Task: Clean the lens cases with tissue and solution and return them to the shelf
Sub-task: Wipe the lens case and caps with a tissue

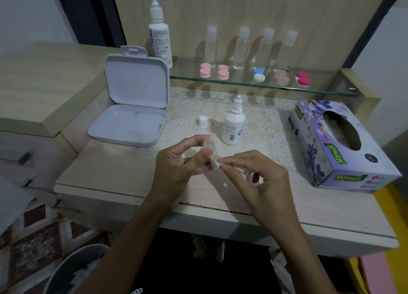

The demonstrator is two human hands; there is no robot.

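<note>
My left hand holds a clear lens case over the table's front, thumb and fingers curled round it. My right hand pinches a small wad of white tissue against one cup of the case, with more tissue bunched in its palm. An uncapped small solution bottle stands just behind the hands, its white cap beside it. On the glass shelf sit several lens cases: pink, pink, blue and white, pale pink, magenta.
A tissue box lies at the right. An open white plastic box stands at the left. A tall solution bottle and several clear bottles stand on the shelf. A grey bin is on the floor, lower left.
</note>
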